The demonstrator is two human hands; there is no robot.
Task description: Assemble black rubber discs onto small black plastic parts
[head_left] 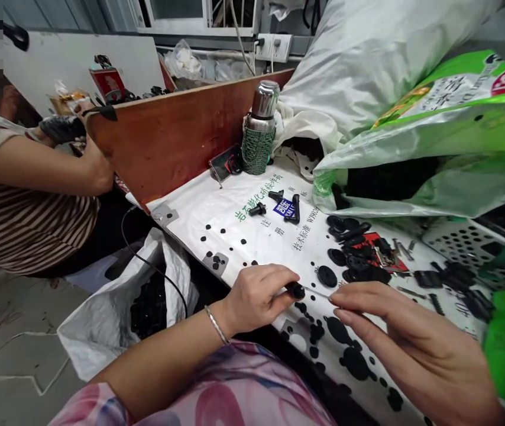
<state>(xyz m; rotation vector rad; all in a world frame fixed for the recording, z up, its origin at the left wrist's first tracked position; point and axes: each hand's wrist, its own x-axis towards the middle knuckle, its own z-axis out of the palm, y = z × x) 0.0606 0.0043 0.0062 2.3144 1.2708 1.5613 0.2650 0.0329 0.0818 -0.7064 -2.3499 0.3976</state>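
My left hand (255, 299) pinches a small black plastic part (295, 290) between thumb and fingers, just above the front of the white-covered table (194, 195). A thin metal rod (318, 292) runs from that part to the fingertips of my right hand (416, 340), which grip its other end. Whether the rod sits inside the part or only touches it, I cannot tell. Beyond my hands lie loose black parts (294, 208) of a similar look. Black discs (327, 276) lie close past my fingers, with a heap of black parts (359, 260) behind them.
A steel flask (259, 130) stands by the brown wooden board (181, 136). A phone (226, 163) leans there. To the right are a green-and-clear plastic bag (430, 154) and a perforated basket (460, 242). A white sack (102, 319) holds black parts. Another person (35, 189) sits left.
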